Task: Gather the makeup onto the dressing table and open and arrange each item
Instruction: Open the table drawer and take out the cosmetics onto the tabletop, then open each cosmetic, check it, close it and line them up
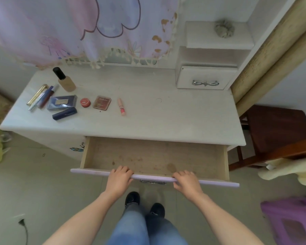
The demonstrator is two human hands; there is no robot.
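The dressing table [166, 112] carries makeup on its left part: a foundation bottle [64, 80] with a black cap, several slim tubes [42, 96], a dark blue palette [62, 102], a dark blue tube [64, 114], a small red pot [85, 102], a brown compact [102, 102] and a pink lipstick [122, 106]. The wide drawer [154, 156] under the top is pulled out and holds nothing. My left hand [119, 179] and my right hand [186, 181] both grip its lilac front edge [219, 183], fingers curled over the rim.
A small white drawer unit [206, 77] stands at the back right with a grey scrunchie [224, 28] on top. A patterned cloth [95, 29] hangs behind. A brown chair [279, 131] is at the right, a purple stool [290, 221] at lower right.
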